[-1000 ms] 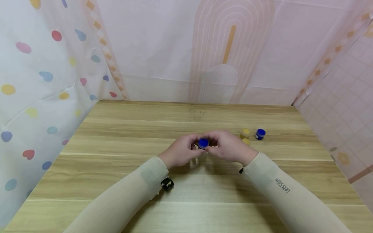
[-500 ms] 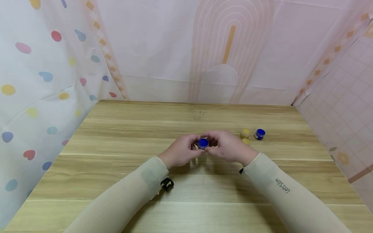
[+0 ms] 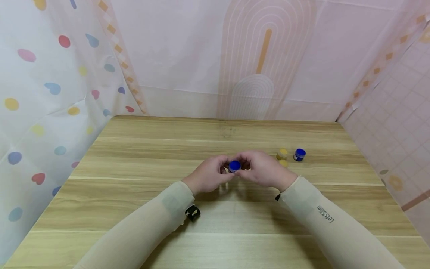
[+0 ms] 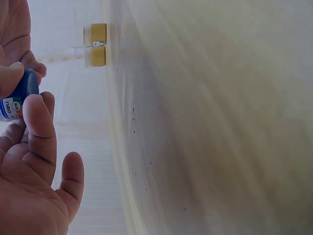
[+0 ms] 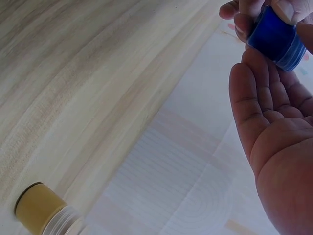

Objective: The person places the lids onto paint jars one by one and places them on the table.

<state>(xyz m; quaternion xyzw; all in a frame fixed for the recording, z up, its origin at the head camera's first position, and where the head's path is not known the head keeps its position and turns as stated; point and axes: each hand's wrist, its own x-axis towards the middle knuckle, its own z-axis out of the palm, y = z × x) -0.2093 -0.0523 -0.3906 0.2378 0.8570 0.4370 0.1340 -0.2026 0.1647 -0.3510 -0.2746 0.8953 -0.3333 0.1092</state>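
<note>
A small blue paint jar (image 3: 234, 166) with a see-through lid is held between both hands in the middle of the head view, lid facing up. My left hand (image 3: 209, 173) grips it from the left, thumb in front and fingers behind. From the right, my right hand (image 3: 263, 170) pinches it near the lid with thumb and fingers. A printed label on the blue jar (image 4: 13, 104) shows in the left wrist view. In the right wrist view, the fingertips of both hands meet at the blue jar (image 5: 275, 35), which looks raised above the table.
Right of the hands, two yellow paint jars (image 3: 282, 153) stand on the wooden table (image 3: 161, 149), the nearer one partly covered by the right hand. A second blue jar (image 3: 299, 154) stands beside them. Patterned cloth (image 3: 181, 56) hangs behind and at both sides.
The right hand's fingertips have shifted slightly to the right at the blue jar's lid. The left hand and the standing jars look unmoved.
</note>
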